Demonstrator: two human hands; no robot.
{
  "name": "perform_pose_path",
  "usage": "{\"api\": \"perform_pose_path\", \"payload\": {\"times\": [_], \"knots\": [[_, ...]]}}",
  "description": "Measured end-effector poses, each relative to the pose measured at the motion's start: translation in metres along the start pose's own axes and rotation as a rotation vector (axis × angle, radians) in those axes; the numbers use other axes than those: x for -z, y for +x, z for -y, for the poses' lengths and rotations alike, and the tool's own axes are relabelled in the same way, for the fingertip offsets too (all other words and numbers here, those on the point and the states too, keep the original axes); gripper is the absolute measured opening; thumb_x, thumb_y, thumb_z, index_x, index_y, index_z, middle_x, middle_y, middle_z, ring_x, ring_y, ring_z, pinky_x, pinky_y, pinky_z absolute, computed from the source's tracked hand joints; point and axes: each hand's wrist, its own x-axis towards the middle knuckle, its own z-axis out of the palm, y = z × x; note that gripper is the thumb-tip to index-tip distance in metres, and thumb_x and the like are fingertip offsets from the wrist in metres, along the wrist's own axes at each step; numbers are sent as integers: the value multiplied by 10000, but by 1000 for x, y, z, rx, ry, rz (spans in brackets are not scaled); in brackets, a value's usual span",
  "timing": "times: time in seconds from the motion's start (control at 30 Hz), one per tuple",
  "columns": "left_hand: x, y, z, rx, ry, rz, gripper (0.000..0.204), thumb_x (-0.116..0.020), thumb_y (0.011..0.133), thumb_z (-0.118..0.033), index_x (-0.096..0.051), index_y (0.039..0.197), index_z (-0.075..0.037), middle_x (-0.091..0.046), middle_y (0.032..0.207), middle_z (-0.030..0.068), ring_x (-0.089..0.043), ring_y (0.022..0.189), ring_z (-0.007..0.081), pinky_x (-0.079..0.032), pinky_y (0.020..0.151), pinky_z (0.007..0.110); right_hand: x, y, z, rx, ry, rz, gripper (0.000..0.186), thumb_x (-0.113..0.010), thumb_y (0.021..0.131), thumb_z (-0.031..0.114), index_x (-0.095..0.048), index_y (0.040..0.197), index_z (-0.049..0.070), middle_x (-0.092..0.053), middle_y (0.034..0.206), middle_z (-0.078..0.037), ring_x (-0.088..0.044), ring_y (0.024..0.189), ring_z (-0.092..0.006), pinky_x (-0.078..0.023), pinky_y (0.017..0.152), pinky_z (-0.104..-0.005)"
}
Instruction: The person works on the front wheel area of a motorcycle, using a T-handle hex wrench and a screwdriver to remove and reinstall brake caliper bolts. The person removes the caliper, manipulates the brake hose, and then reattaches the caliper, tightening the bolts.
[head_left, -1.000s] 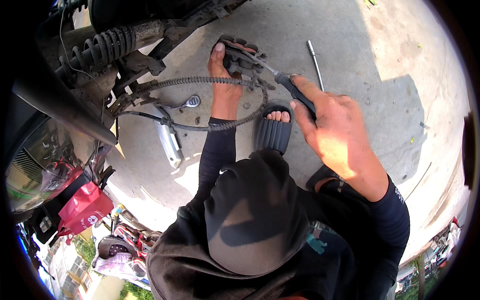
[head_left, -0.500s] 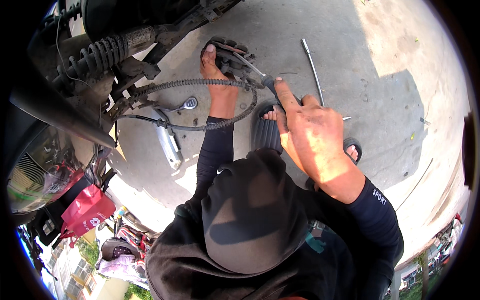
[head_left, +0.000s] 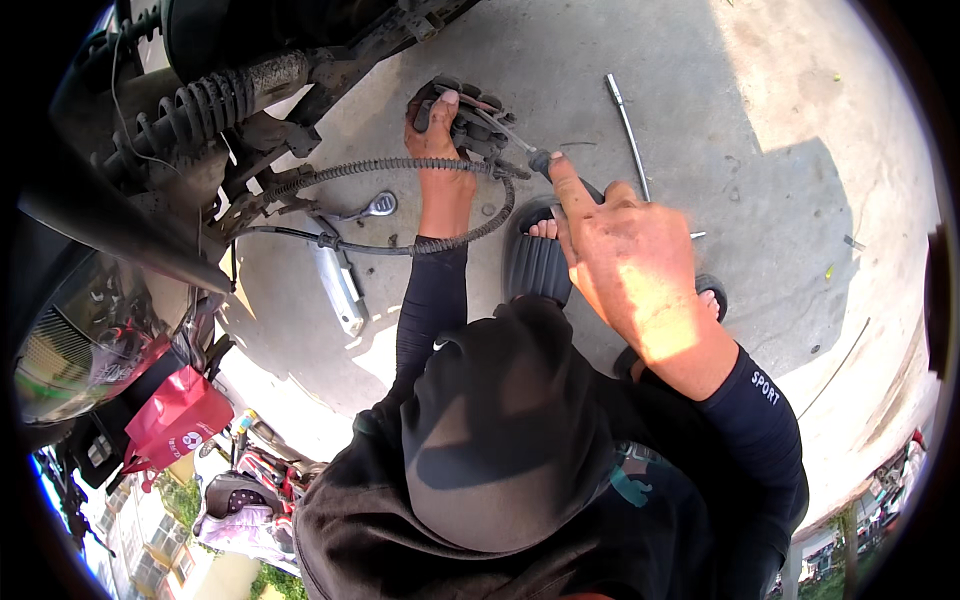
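Near the upper middle, my left hand (head_left: 434,138) is closed around a dark, dirty brake caliper (head_left: 482,136), thumb across its top. My right hand (head_left: 625,260) grips the black handle of a screwdriver (head_left: 540,160), forefinger extended along it; the metal shaft reaches into the caliper, its tip hard to make out. A corrugated hose (head_left: 350,170) loops from the caliper across my left wrist toward the vehicle. A ratchet (head_left: 381,204) and a long silver piece (head_left: 340,290) lie on the ground left of my left forearm.
A motorbike's underside with a coil spring (head_left: 205,105) fills the upper left. A long metal rod tool (head_left: 625,130) lies on the concrete above my right hand. My sandalled foot (head_left: 535,265) is between my arms. A red bag (head_left: 175,415) hangs at lower left.
My right hand and the screwdriver have moved left since a second ago. The caliper first shifted slightly left, and my left thumb has since moved a little right on it.
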Motion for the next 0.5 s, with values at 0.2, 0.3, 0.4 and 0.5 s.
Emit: {"api": "perform_pose_path", "payload": {"times": [0.2, 0.3, 0.4, 0.5], "knots": [[17, 12, 1, 34, -50, 82, 287, -689, 864, -101, -549, 1101, -19, -653, 924, 95, -677, 766, 234, -592, 714, 369, 2, 19, -13, -102, 500, 16, 422, -653, 824, 137, -639, 1235, 45, -674, 715, -170, -670, 665, -352, -542, 571, -432], [14, 9, 3, 2, 13, 62, 251, -680, 867, -113, -555, 1063, -17, -656, 906, 107, -681, 755, 247, -594, 710, 375, 17, 22, -10, -104, 389, 75, 360, -635, 868, 170, -642, 1206, 47, -687, 727, -165, -680, 702, -356, -548, 606, -446], [10, 14, 4, 41, -56, 76, 210, -669, 865, -130, -568, 1011, -17, -658, 873, 129, -684, 736, 262, -604, 668, 389, -2, 9, 9, -159, 258, 81, 373, -618, 907, 226, -635, 1249, 77, -675, 713, -162, -680, 670, -341, -543, 607, -434], [13, 15, -5, -9, -63, 91, 207, -664, 862, -114, -571, 1020, -19, -658, 875, 128, -678, 700, 266, -613, 636, 409, -8, 16, 17, -215, 221, 53, 391, -608, 927, 270, -625, 1282, 106, -665, 713, -145, -678, 643, -326, -541, 594, -421]]}}
